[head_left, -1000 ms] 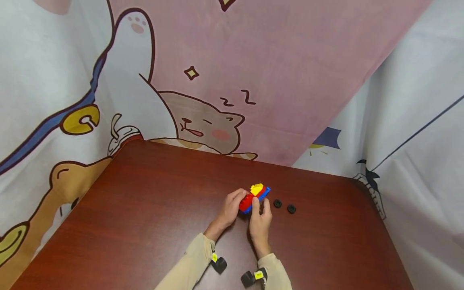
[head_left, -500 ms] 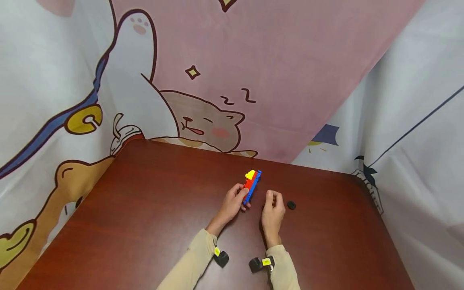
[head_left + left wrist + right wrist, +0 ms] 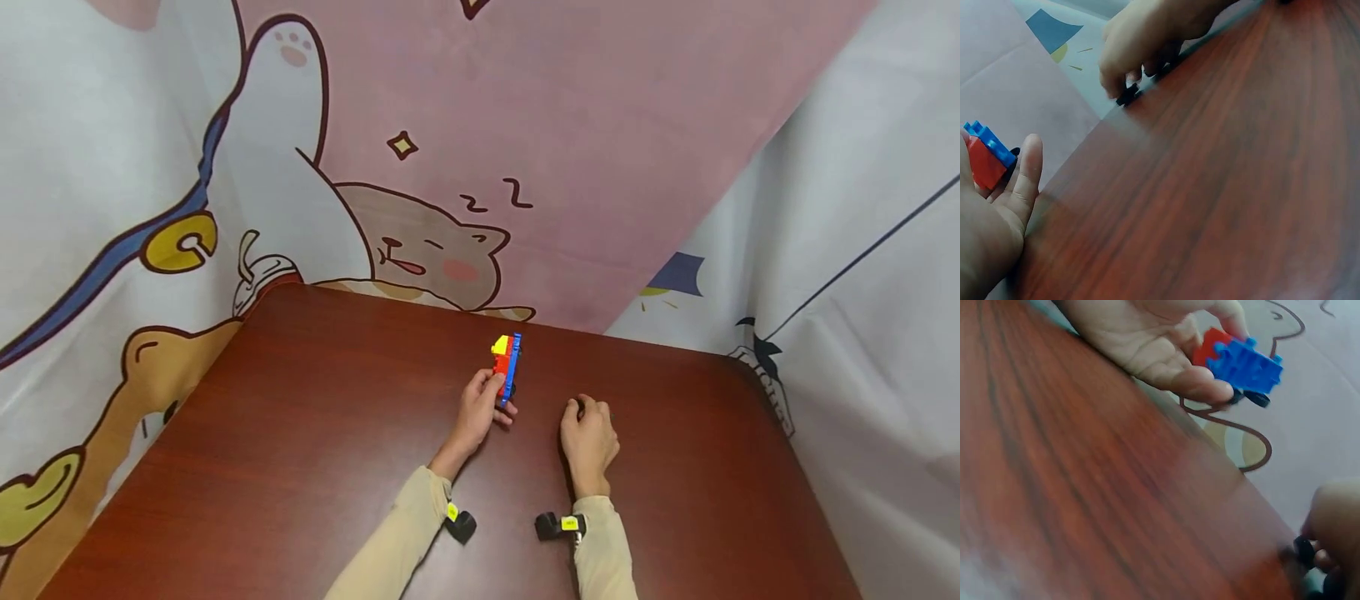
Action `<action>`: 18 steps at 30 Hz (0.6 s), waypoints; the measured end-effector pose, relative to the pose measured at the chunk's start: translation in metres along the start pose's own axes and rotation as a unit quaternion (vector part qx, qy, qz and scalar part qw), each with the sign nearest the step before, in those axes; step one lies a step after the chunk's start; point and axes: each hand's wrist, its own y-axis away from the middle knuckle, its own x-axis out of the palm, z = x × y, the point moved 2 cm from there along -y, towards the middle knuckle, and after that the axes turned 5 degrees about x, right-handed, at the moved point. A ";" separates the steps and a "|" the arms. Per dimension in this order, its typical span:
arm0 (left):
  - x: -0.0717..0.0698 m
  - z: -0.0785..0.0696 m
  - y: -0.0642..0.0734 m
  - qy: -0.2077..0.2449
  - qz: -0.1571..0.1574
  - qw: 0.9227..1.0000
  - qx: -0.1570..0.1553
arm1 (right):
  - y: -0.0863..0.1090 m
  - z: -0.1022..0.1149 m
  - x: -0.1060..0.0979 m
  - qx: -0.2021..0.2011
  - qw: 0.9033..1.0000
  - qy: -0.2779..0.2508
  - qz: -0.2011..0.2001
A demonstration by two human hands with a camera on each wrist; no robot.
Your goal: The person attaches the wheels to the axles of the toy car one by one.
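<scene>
In the head view my left hand (image 3: 475, 414) grips a small toy truck (image 3: 505, 367) by its rear end, thumb on its side. It has a yellow cab, a red body and a blue base. The right wrist view shows the blue underside (image 3: 1246, 366) with a black wheel (image 3: 1257, 399) on it. My right hand (image 3: 590, 442) is low at the table, to the right of the truck, its fingers curled down. It pinches a black wheel (image 3: 1127, 95) between thumb and fingertips. A second dark round piece (image 3: 1335, 584) shows under that hand, mostly hidden by the fingers.
The brown wooden table (image 3: 337, 400) lies under both hands. A pink and white cartoon cloth (image 3: 585, 167) hangs along its back and sides. Each sleeve carries a black wrist camera (image 3: 461, 527).
The right hand has let go of the truck and moved right, over the loose wheels, which are now covered. The left hand has turned the truck upright in view and moved it slightly away.
</scene>
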 end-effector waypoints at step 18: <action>0.004 -0.025 0.010 -0.016 0.019 1.000 0.011 | 0.019 0.023 0.015 -0.043 0.898 -0.419 0.131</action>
